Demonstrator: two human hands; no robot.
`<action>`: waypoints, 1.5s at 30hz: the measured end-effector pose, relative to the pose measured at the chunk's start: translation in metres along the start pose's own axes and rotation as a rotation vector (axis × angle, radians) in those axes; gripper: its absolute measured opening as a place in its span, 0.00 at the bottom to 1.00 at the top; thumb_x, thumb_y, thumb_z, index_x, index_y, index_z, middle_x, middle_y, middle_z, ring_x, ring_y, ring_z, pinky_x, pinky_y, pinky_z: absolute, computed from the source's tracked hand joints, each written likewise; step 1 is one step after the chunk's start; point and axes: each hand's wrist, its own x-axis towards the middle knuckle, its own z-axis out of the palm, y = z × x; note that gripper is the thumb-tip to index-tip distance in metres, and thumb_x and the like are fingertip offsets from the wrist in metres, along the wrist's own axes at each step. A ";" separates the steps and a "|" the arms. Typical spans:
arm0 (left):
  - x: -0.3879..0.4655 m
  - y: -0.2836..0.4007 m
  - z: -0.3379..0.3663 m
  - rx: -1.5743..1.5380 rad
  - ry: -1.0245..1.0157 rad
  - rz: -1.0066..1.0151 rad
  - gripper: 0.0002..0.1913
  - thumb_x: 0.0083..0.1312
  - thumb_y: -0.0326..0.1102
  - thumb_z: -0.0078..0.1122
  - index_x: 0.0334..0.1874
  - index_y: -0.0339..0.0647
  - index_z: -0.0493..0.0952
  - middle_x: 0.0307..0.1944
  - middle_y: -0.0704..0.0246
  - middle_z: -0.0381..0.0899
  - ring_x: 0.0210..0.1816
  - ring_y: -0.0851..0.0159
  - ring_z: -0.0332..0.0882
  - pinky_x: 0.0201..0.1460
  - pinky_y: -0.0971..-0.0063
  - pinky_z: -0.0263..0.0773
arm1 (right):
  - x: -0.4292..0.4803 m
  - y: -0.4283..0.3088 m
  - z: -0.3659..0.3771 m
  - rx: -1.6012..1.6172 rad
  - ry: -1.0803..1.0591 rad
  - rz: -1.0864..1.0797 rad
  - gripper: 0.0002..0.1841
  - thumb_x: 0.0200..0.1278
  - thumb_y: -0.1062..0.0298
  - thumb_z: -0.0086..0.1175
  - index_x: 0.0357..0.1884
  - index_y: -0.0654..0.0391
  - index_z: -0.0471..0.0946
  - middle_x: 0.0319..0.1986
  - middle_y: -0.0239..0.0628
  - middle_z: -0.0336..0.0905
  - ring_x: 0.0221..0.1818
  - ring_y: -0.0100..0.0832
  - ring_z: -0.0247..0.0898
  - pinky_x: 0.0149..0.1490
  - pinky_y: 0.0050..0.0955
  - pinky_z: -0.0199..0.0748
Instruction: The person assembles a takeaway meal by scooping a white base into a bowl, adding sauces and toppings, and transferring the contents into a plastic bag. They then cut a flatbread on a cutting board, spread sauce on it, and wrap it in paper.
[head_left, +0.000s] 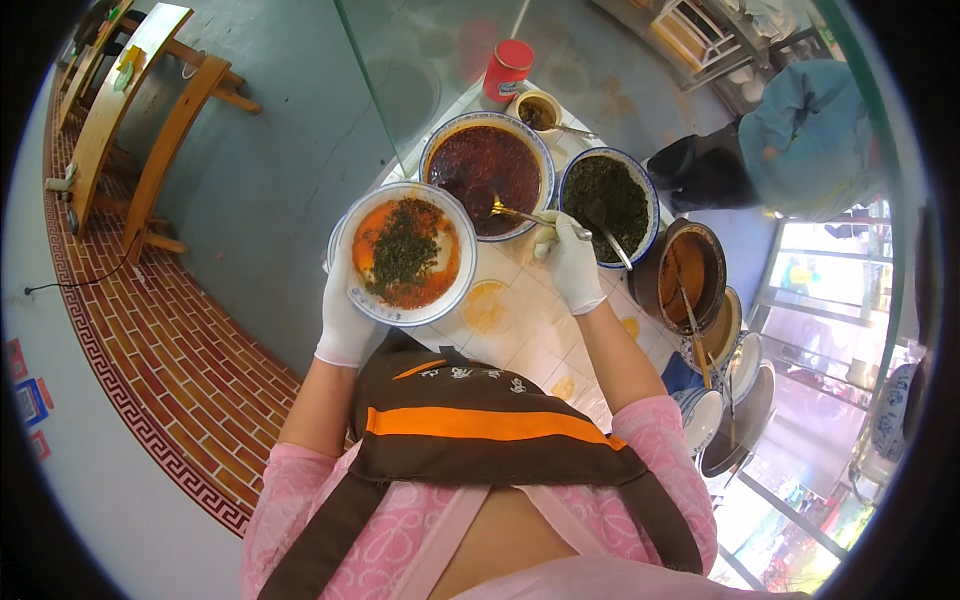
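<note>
My left hand (343, 319), in a white glove, holds a white bowl with a blue rim (463, 225) from its left side. Orange-red sauce, chopped dark green herbs (405, 255) and a patch of something pale fill the bowl. In my gloved right hand (568, 264) is the handle of a metal spoon (525, 215). Its head rests in the dark red chili oil (487, 161) of a large blue-and-white basin (550, 176). To the right of that stands a basin of dark green chopped herbs (655, 202), with another metal spoon (616, 244) in it.
A red can (510, 71) and a small cup of dark paste (556, 112) stand behind the basins. A brown pot (641, 289) and several bowls (701, 427) line the tiled counter's (517, 262) right side. Glass panels (367, 82) edge the counter. Beyond, a person (802, 142) is at right, wooden benches (176, 150) at left.
</note>
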 end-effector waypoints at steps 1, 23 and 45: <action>0.006 0.000 0.000 0.007 0.006 0.006 0.25 0.88 0.42 0.42 0.79 0.34 0.67 0.76 0.60 0.72 0.75 0.60 0.70 0.81 0.63 0.65 | -0.003 -0.013 0.005 -0.063 -0.005 -0.049 0.18 0.87 0.57 0.50 0.54 0.62 0.83 0.32 0.33 0.85 0.29 0.23 0.77 0.35 0.25 0.75; 0.043 -0.021 0.019 -0.097 -0.112 -0.151 0.28 0.87 0.48 0.44 0.81 0.37 0.66 0.77 0.61 0.71 0.77 0.58 0.70 0.81 0.61 0.65 | -0.114 -0.076 0.082 -1.057 -0.271 -0.867 0.14 0.73 0.74 0.58 0.59 0.57 0.81 0.36 0.39 0.81 0.32 0.37 0.76 0.37 0.35 0.73; 0.026 0.004 0.043 0.149 -0.131 -0.221 0.28 0.88 0.47 0.40 0.81 0.36 0.65 0.76 0.62 0.72 0.75 0.62 0.70 0.80 0.63 0.65 | 0.030 -0.096 0.042 -0.647 0.089 0.154 0.20 0.82 0.50 0.55 0.46 0.59 0.85 0.26 0.35 0.85 0.22 0.24 0.78 0.27 0.24 0.74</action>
